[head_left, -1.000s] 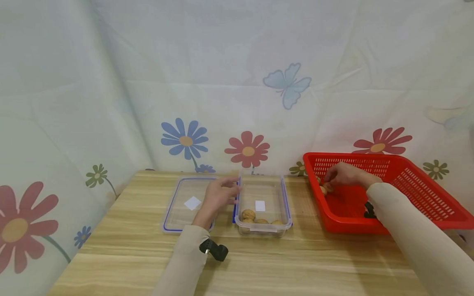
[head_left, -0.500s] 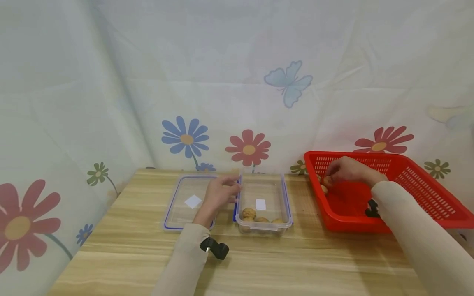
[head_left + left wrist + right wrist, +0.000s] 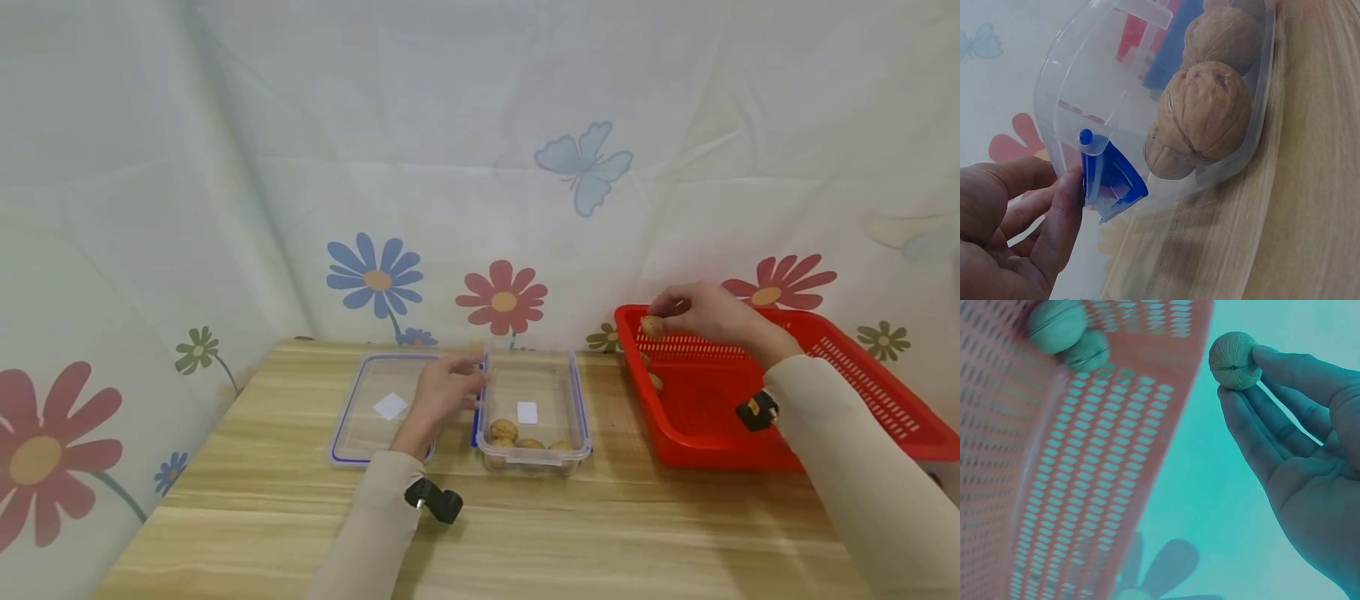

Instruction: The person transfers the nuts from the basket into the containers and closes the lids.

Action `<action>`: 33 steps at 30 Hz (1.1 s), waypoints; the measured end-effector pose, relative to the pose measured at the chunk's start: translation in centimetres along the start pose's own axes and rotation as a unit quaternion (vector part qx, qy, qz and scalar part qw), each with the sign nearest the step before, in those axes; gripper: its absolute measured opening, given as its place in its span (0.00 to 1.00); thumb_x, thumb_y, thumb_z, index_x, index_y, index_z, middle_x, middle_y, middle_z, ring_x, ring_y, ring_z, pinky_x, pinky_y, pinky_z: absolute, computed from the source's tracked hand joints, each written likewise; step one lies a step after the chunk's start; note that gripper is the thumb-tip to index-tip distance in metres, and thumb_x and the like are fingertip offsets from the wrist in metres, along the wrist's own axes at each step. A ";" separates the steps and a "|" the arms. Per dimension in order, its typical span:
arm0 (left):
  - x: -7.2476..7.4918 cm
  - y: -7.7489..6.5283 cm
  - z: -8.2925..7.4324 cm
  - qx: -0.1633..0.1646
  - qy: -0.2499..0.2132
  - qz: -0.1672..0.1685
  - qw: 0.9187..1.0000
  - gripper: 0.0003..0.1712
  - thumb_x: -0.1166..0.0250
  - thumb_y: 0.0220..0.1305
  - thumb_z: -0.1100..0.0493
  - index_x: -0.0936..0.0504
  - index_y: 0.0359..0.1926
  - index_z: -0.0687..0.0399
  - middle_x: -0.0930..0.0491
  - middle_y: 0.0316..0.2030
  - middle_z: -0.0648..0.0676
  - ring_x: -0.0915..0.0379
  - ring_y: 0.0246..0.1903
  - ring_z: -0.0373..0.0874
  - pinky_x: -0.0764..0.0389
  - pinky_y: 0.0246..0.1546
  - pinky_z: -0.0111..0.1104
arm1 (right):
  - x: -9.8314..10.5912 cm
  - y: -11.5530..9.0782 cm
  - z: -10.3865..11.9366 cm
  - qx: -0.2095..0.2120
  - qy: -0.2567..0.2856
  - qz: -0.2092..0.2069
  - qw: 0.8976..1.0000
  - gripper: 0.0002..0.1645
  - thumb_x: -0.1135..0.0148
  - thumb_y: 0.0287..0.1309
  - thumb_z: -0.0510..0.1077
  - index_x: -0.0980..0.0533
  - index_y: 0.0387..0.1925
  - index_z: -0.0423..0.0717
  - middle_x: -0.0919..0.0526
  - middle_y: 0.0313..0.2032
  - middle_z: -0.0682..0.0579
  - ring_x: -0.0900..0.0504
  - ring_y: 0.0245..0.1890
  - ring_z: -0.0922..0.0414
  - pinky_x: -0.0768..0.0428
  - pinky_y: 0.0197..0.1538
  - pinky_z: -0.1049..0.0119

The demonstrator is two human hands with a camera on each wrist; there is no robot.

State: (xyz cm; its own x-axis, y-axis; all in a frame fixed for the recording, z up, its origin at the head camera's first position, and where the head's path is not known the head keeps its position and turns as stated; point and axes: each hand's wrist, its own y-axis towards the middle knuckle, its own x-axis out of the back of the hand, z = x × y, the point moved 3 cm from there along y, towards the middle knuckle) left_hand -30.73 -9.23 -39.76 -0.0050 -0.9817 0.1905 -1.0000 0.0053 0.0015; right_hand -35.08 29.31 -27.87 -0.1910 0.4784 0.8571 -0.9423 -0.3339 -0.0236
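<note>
The right hand [image 3: 701,312] pinches a walnut [image 3: 652,326] between thumb and fingertips, holding it above the left back part of the red basket [image 3: 727,457], which stands by the counter's [image 3: 262,500] back edge, toward the right. The walnut's creases meet at a small dark spot turned toward the right wrist camera; its outline there is nearly round, so I cannot tell its long axis. Two more walnuts [image 3: 1057,325] lie inside, against the basket's left wall.

The left hand [image 3: 442,392] is well apart from the right, fingers loosely bent and touching the clear box [image 3: 534,456] beside its blue latch [image 3: 1110,178]. The box — long axis running from the counter's front edge to its back — holds a few walnuts [image 3: 503,430] at its front end. Its blue-edged lid [image 3: 358,421] lies flat nearer the counter's left edge.
</note>
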 end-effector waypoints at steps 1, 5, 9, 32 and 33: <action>0.0 0.0 0.0 0.001 0.000 -0.001 1.000 0.23 0.30 0.69 0.67 0.16 0.64 0.61 0.15 0.49 0.63 0.13 0.43 0.53 0.08 0.38 0.37 | 0.1 -0.1 0.4 0.004 0.000 -0.003 1.000 0.28 0.25 0.66 0.51 0.18 0.61 0.42 0.14 0.54 0.43 0.18 0.53 0.43 0.13 0.58 0.43; 0.1 0.1 -0.2 0.000 0.002 -0.002 1.000 0.23 0.31 0.69 0.67 0.16 0.64 0.61 0.15 0.49 0.63 0.14 0.43 0.53 0.08 0.38 0.37 | 0.4 -0.3 1.9 0.019 0.002 -0.010 1.000 0.28 0.26 0.67 0.52 0.19 0.62 0.42 0.14 0.56 0.42 0.18 0.54 0.42 0.14 0.59 0.42; 0.2 0.0 -0.4 -0.003 0.000 -0.002 1.000 0.23 0.31 0.69 0.67 0.16 0.64 0.62 0.15 0.50 0.64 0.13 0.41 0.53 0.08 0.38 0.38 | 0.4 -0.4 3.6 0.030 -0.001 -0.018 0.999 0.26 0.27 0.68 0.50 0.19 0.62 0.43 0.14 0.55 0.43 0.18 0.54 0.43 0.15 0.60 0.41; 0.0 0.0 -0.1 0.001 0.001 -0.001 1.000 0.22 0.30 0.69 0.66 0.15 0.64 0.61 0.14 0.49 0.63 0.13 0.42 0.52 0.08 0.39 0.39 | -4.3 -1.8 11.2 0.138 0.045 -0.012 0.989 0.16 0.25 0.65 0.38 0.14 0.53 0.41 0.11 0.47 0.50 0.14 0.47 0.50 0.12 0.57 0.51; 0.0 0.0 -0.1 0.000 -0.001 -0.001 1.000 0.22 0.30 0.69 0.67 0.16 0.64 0.61 0.14 0.48 0.63 0.13 0.42 0.52 0.08 0.39 0.38 | -4.6 -1.8 11.5 0.139 0.049 -0.009 0.989 0.16 0.25 0.65 0.39 0.14 0.53 0.41 0.11 0.46 0.50 0.14 0.46 0.50 0.12 0.57 0.51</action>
State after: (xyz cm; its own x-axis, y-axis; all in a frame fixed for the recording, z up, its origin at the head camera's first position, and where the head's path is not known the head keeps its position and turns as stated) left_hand -30.75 -9.21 -39.64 -0.0032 -0.9819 0.1892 -1.0000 0.0035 0.0013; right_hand -29.34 18.40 -25.89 -0.2143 0.5582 0.8015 -0.8366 -0.5284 0.1444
